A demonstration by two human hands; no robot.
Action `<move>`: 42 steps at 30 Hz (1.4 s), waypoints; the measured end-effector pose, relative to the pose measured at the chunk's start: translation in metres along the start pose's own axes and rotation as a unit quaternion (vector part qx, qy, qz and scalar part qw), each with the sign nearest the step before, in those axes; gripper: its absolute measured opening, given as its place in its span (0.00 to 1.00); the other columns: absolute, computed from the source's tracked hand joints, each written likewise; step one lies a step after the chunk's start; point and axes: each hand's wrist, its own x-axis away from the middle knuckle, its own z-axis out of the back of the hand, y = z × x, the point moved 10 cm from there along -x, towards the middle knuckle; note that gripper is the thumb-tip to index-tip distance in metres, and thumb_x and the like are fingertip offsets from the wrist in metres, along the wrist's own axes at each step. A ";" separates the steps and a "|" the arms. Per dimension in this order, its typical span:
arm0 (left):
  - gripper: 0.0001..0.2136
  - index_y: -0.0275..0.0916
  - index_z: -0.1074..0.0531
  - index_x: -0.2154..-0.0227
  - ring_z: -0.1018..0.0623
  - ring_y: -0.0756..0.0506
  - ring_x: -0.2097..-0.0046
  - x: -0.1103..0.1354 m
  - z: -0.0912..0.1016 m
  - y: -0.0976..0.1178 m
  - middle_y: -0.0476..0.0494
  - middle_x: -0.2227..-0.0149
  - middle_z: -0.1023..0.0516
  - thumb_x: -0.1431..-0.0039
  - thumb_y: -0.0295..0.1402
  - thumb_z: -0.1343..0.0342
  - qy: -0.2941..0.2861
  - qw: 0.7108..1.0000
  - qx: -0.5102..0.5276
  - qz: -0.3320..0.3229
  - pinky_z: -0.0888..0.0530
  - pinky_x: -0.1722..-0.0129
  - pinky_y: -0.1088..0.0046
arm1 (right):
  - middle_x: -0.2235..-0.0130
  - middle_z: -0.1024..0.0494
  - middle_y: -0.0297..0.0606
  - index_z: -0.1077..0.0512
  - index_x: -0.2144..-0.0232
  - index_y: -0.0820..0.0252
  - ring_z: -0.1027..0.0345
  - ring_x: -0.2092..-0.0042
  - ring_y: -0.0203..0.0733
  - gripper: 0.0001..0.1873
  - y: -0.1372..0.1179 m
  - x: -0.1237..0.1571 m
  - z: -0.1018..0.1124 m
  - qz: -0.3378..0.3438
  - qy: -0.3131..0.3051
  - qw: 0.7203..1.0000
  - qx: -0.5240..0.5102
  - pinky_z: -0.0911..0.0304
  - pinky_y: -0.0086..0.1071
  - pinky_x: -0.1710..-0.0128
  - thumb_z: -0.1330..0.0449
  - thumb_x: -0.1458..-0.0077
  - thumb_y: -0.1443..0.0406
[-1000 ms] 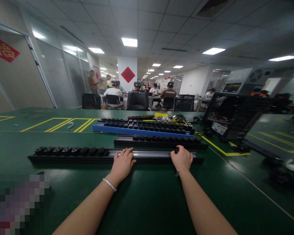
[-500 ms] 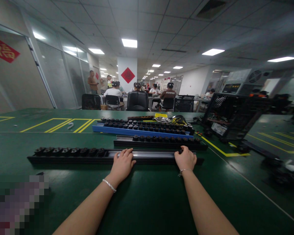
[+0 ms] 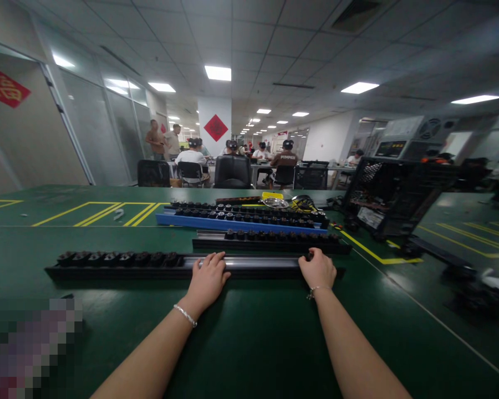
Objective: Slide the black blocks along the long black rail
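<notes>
A long black rail (image 3: 261, 274) with a shiny metal channel lies crosswise on the green table in front of me. Several black socket-like modules (image 3: 127, 259) fill its left part. My left hand (image 3: 210, 276) is closed over the middle of the rail, fingers on top and thumb at the near side. Near the right end, my right hand (image 3: 320, 270) pinches a small black module (image 3: 310, 256) at the channel; most of the module is hidden by the fingers. Bare metal channel (image 3: 260, 261) shows between my hands.
Behind lie another black rail (image 3: 270, 244) with modules and a blue rail (image 3: 237, 221). Farther back are a yellow tray (image 3: 272, 195) and a round metal dish (image 3: 275, 203). An open black computer case (image 3: 393, 194) stands at right. People sit at tables beyond.
My right hand has slid slightly to the right along the rail with the small black module. My left hand stays in place on the rail.
</notes>
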 end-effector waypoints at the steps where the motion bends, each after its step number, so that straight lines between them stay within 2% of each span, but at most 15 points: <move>1: 0.09 0.43 0.29 0.59 0.36 0.39 0.42 0.000 0.000 0.000 0.45 0.42 0.33 0.40 0.36 0.51 0.001 1.000 0.000 0.000 0.38 0.47 0.51 | 0.56 0.26 0.43 0.31 0.54 0.59 0.36 0.52 0.48 0.20 0.001 -0.001 0.000 0.003 -0.008 1.000 0.001 0.44 0.39 0.55 0.46 0.51 0.61; 12: 0.09 0.43 0.28 0.59 0.36 0.39 0.42 0.000 0.000 -0.001 0.44 0.42 0.33 0.41 0.35 0.50 0.008 1.000 0.008 -0.004 0.39 0.46 0.51 | 0.56 0.25 0.42 0.33 0.51 0.56 0.35 0.53 0.47 0.21 0.006 -0.005 0.002 0.014 -0.017 1.000 -0.019 0.43 0.38 0.56 0.47 0.50 0.64; 18: 0.09 0.43 0.28 0.60 0.36 0.39 0.41 0.000 -0.001 -0.001 0.44 0.42 0.34 0.41 0.36 0.50 0.007 1.000 0.007 -0.006 0.39 0.47 0.50 | 0.56 0.26 0.43 0.32 0.52 0.58 0.37 0.51 0.48 0.22 0.012 -0.006 0.008 0.006 0.021 1.000 0.017 0.48 0.43 0.48 0.47 0.51 0.62; 24: 0.10 0.44 0.28 0.59 0.36 0.39 0.42 0.000 0.000 -0.001 0.44 0.42 0.33 0.41 0.36 0.51 0.000 1.000 0.007 0.000 0.39 0.46 0.51 | 0.50 0.30 0.46 0.32 0.53 0.58 0.44 0.45 0.53 0.24 0.027 -0.007 0.009 -0.022 0.044 0.999 0.008 0.51 0.49 0.46 0.46 0.53 0.56; 32: 0.09 0.44 0.29 0.60 0.36 0.39 0.41 0.000 0.000 0.000 0.45 0.42 0.34 0.41 0.36 0.51 -0.002 1.000 0.010 0.001 0.39 0.46 0.50 | 0.43 0.38 0.47 0.32 0.52 0.56 0.52 0.40 0.55 0.28 0.044 -0.012 -0.003 -0.060 0.009 0.998 -0.005 0.52 0.54 0.46 0.48 0.53 0.50; 42: 0.09 0.43 0.29 0.60 0.36 0.39 0.41 0.000 0.000 0.000 0.45 0.42 0.34 0.40 0.36 0.51 -0.002 1.000 0.012 0.001 0.39 0.46 0.50 | 0.42 0.38 0.46 0.33 0.51 0.56 0.54 0.39 0.57 0.28 0.047 -0.012 0.000 -0.083 -0.002 0.997 -0.012 0.53 0.55 0.45 0.48 0.53 0.51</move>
